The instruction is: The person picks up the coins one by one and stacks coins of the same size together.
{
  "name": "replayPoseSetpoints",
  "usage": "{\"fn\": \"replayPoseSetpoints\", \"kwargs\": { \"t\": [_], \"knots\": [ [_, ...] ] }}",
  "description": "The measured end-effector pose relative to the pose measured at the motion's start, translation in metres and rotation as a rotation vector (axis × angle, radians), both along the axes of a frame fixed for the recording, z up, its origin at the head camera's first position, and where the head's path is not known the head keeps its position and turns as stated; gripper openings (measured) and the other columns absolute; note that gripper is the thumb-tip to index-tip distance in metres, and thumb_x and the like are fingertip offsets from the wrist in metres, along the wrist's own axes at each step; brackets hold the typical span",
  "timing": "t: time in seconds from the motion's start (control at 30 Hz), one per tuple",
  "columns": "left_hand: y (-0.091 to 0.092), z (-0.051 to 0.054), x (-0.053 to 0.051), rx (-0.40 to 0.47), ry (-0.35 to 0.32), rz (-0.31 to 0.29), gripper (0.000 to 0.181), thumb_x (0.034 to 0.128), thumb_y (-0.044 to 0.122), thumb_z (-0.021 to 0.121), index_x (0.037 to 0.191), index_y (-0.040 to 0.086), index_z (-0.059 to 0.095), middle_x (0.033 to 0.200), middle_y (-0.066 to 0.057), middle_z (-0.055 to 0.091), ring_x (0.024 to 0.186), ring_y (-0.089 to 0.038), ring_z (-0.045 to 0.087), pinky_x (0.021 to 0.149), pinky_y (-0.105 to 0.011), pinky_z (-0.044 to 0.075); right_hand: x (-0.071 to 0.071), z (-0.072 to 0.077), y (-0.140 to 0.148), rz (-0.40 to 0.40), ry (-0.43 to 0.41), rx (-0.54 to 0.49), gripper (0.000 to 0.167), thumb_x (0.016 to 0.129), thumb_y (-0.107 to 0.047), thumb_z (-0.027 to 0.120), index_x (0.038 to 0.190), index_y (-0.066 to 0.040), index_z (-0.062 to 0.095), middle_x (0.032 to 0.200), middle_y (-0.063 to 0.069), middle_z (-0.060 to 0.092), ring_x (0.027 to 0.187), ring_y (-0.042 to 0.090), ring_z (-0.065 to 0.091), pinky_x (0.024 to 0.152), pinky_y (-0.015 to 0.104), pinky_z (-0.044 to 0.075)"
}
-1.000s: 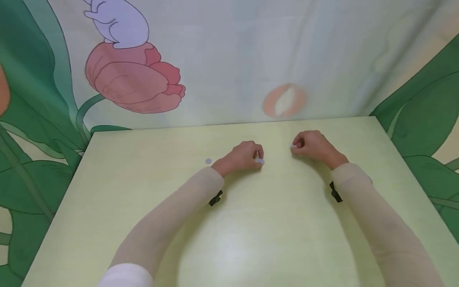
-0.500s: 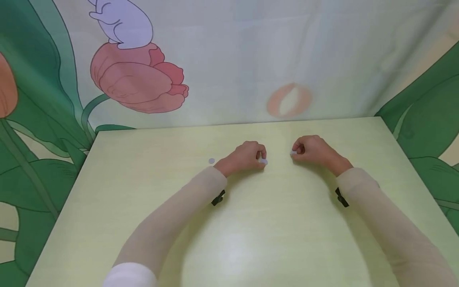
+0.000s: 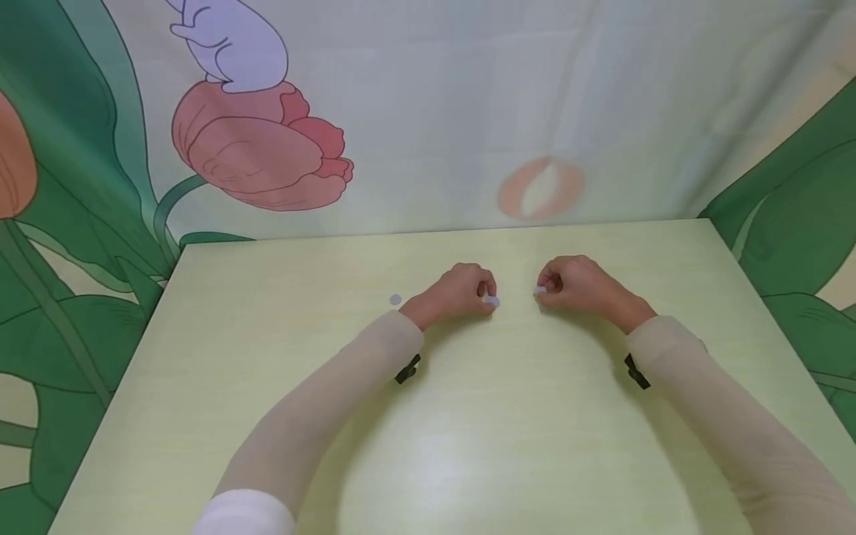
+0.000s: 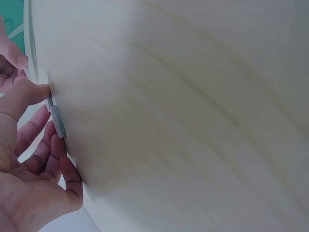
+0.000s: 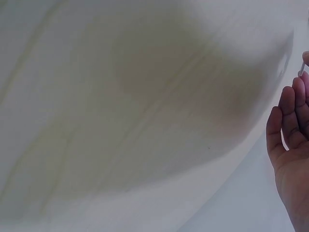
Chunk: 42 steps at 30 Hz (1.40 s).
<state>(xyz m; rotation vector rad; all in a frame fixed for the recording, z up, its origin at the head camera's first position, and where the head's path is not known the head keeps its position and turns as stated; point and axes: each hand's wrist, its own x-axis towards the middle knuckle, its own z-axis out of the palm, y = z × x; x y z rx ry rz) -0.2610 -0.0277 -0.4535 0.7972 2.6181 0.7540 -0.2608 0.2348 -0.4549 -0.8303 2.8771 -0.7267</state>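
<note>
My left hand (image 3: 456,291) is low over the table with a small pale grey disc (image 3: 493,301) between thumb and fingertips. In the left wrist view, a flat round disc (image 4: 57,122) shows almost edge-on beside the fingers; a thinner grey edge by the thumb may be a second one. Across a short gap, my right hand (image 3: 583,284) pinches another small whitish disc (image 3: 539,290) by thumb and forefinger. The right wrist view catches only a sliver of that disc (image 5: 302,69). A third disc (image 3: 395,299) lies flat on the table, left of my left wrist.
The pale yellow-green table (image 3: 435,416) runs back to a printed curtain (image 3: 428,134) hanging behind its far edge. Long beige sleeves (image 3: 321,401) cover both arms. A dark strap piece (image 3: 408,369) shows beneath the left cuff, and a similar one (image 3: 637,371) beneath the right.
My right hand has come nearer to me and a little closer to my left hand, still pinching its disc. My left hand has stayed almost in place. The head view has shifted slightly.
</note>
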Motion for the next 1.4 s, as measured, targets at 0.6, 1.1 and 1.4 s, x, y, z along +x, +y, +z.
{"fn": "replayPoseSetpoints", "kwargs": {
  "t": [0.6, 1.1, 1.4],
  "knots": [
    [0.0, -0.007, -0.005, 0.058, 0.018, 0.021, 0.015, 0.091, 0.018, 0.079, 0.099, 0.006, 0.078, 0.086, -0.003, 0.064, 0.083, -0.015, 0.053, 0.075, -0.022, 0.043, 0.002, -0.003, -0.03, 0.106, -0.02, -0.051, 0.013, 0.084, -0.018, 0.079, 0.091, -0.008, 0.073, 0.079, -0.002, 0.062, 0.075, 0.014, 0.055, 0.071, 0.03, 0.047],
    [-0.001, -0.008, -0.002, 0.042, 0.039, 0.01, 0.017, 0.0915, 0.02, 0.078, 0.101, 0.007, 0.077, 0.085, -0.003, 0.062, 0.084, -0.015, 0.052, 0.074, -0.023, 0.042, 0.003, -0.008, -0.036, 0.094, -0.054, 0.004, 0.012, 0.088, -0.021, 0.08, 0.092, -0.01, 0.076, 0.078, -0.004, 0.062, 0.075, 0.014, 0.055, 0.073, 0.031, 0.048],
    [-0.001, -0.004, 0.0, -0.011, 0.049, 0.003, 0.019, 0.091, 0.017, 0.075, 0.106, 0.006, 0.071, 0.092, -0.004, 0.058, 0.085, -0.018, 0.052, 0.075, -0.028, 0.044, 0.004, -0.007, -0.032, 0.102, -0.067, -0.047, 0.012, 0.089, -0.019, 0.081, 0.095, -0.01, 0.077, 0.082, -0.004, 0.065, 0.079, 0.014, 0.057, 0.076, 0.032, 0.049]
  ]
}}
